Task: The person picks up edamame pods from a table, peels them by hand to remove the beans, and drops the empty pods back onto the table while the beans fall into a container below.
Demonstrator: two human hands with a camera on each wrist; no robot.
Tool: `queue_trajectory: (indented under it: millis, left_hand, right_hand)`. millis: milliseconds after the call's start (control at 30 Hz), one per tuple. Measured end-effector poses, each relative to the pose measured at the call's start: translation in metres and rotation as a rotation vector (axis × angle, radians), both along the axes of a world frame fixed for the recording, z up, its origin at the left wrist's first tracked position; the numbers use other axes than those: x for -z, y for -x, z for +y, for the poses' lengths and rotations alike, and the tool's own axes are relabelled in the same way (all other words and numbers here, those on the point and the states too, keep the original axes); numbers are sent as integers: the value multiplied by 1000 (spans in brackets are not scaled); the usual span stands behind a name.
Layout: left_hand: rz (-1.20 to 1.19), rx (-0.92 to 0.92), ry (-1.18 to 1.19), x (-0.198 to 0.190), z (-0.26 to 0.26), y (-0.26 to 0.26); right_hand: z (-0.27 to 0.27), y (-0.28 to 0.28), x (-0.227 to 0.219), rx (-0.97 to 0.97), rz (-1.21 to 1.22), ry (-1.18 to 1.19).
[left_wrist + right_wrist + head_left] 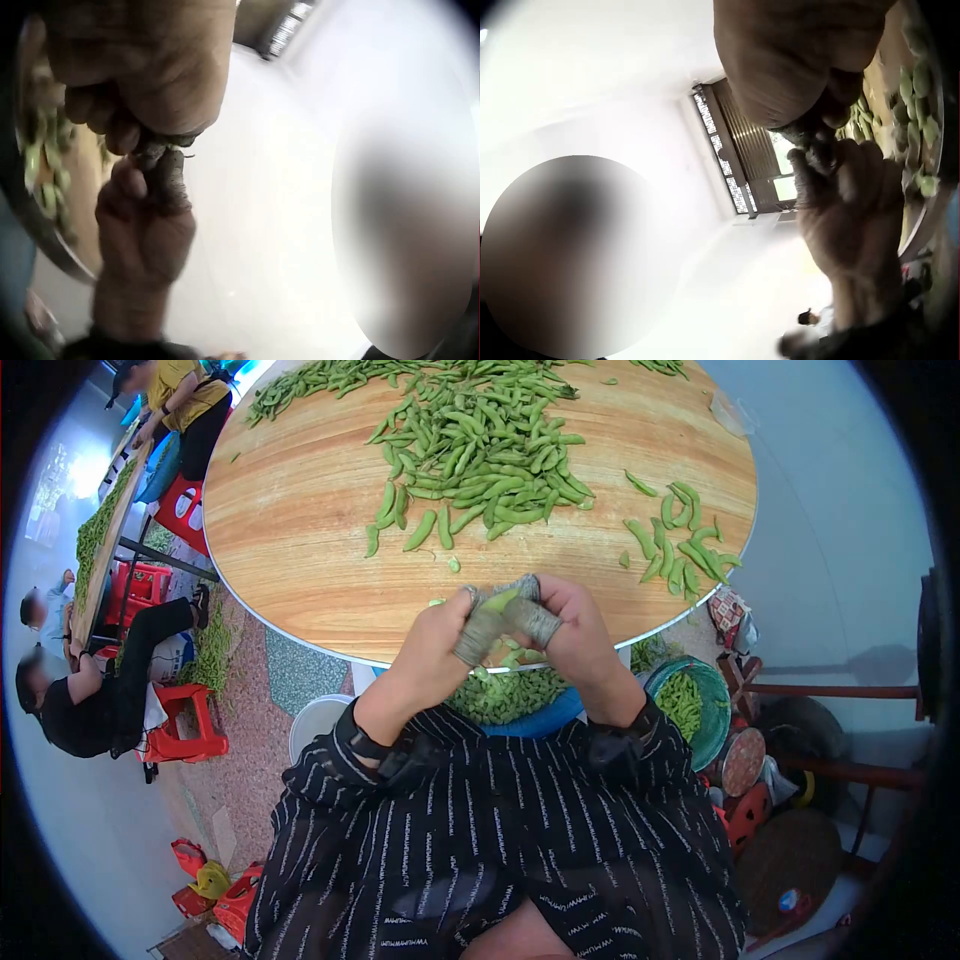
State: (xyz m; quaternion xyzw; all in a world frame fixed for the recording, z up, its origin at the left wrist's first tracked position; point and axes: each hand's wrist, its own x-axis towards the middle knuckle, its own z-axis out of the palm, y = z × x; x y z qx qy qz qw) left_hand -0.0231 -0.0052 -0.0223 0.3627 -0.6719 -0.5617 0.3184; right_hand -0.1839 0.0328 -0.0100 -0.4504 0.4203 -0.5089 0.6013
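Observation:
Both hands meet above the near edge of the round wooden table (300,560). A green pod (500,600) lies between them, pinched by the left hand (432,650) and the right hand (585,640). Grey wrapping covers the thumbs and a finger. In the left wrist view the left hand (150,67) is curled close against the right hand (146,240); the pod is mostly hidden there. The right wrist view shows the right hand (802,60) above the left hand (859,217), fingertips together. Beyond them lies a large heap of green pods (480,450).
A small group of pods (690,550) lies at the table's right. Below the near edge are a blue basin (540,722) of shelled beans, a white bucket (318,725) and a green basket (715,710) of pods. People and red stools (185,725) are at the left.

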Motion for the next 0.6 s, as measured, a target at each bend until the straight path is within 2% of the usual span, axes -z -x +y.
queue_trajectory:
  millis: [33,67,133,200,267,333,367,433,467,533,567,600]
  left_hand:
    - [-368,-10,567,-6,0,0]
    - [-368,-12,567,-9,0,0]
    - [-526,29,850,-13,0,-1]
    - [-467,33,866,-8,-2,-3]
    - [-409,35,887,0,-3,-3]
    - [-102,-8,519,7,3,-1]
    - [-101,-8,520,5,5,0]
    - [17,-81,41,0,10,0]
    - [16,-83,40,2,7,-3]
    - [274,48,-369,6,-6,-8]
    - [274,48,-368,3,-8,-8]
    - [118,58,-195,-5,-9,-7]
  right_hand:
    - [0,2,4,-11,-93,-63]
    - [-1,3,7,-23,-185,-123]
    - [1,3,4,-26,-145,-139]
    - [5,1,2,-28,-104,-161]
    - [6,-4,2,19,83,33]
    - [8,-7,2,18,75,94]
    - [8,-8,2,16,68,158]
    - [7,-10,8,35,143,242]
    - [7,-11,10,54,217,325]
    - [6,-10,8,46,224,315]
    - [6,-9,7,38,232,304]
    - [6,-7,8,38,231,306]
